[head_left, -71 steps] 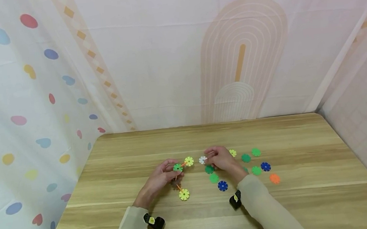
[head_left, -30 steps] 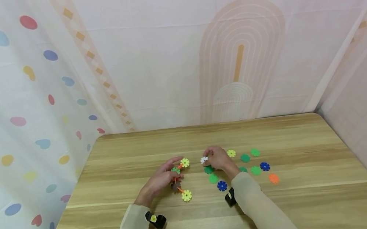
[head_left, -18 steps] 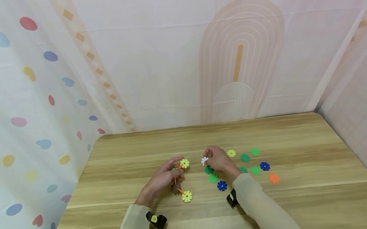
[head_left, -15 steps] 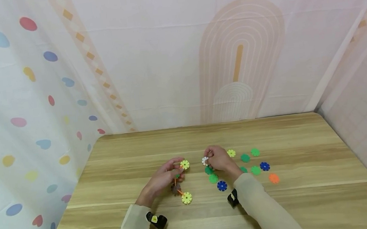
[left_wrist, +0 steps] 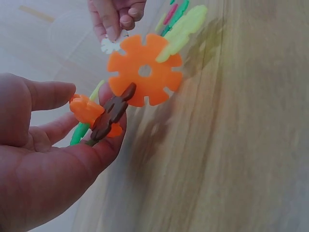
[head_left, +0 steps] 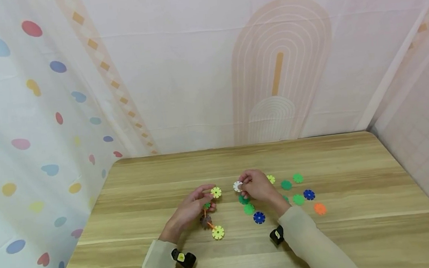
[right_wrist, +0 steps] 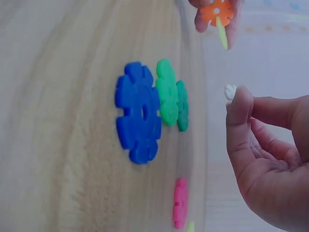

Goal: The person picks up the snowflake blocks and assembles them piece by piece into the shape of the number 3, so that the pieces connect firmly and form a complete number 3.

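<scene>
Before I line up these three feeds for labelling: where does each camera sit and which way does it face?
Head: above, facing forward and down at the table; both hands and sleeves show.
Left wrist: beside the left hand, facing its joined discs.
Right wrist: by the right hand, facing loose discs.
Shared: the white disc shows in all three.

Both forearms are reaching forward over the table (head_left: 136, 210), sleeves down to the wrists. The left hand (head_left: 190, 208) is hovering just above the table's middle, palm turned inward, thumb and fingers curling round a cluster of joined snowflake discs (left_wrist: 126, 92). The right hand (head_left: 256, 187) is lying just beside it, well apart from the table's edges, its thumb and forefinger pinching a white disc (head_left: 237, 186), the other fingers curling loosely underneath
</scene>
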